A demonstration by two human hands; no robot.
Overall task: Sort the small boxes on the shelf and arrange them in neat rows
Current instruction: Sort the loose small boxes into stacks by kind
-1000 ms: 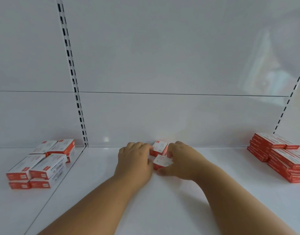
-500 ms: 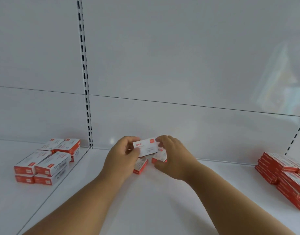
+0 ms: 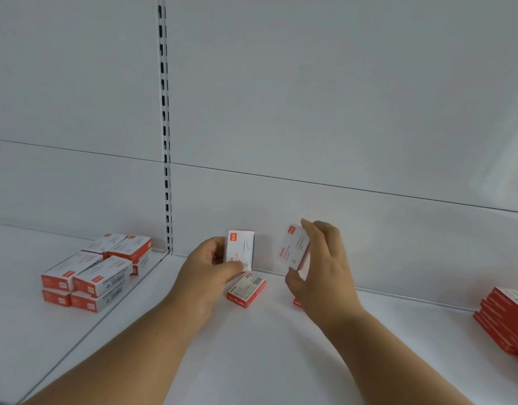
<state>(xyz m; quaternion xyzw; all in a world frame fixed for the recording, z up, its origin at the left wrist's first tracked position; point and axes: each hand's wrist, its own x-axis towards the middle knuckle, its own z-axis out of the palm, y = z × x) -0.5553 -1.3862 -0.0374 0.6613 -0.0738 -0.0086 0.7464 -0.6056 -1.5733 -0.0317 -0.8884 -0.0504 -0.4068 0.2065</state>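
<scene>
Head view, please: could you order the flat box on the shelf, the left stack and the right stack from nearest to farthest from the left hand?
From the left hand:
1. Flat box, just right of it.
2. Left stack, further left.
3. Right stack, at the far right edge.

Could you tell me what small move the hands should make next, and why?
Probably set the left hand's box down beside the flat box on the shelf. Both the left hand and right hand hold boxes lifted, the right one tilted.
</scene>
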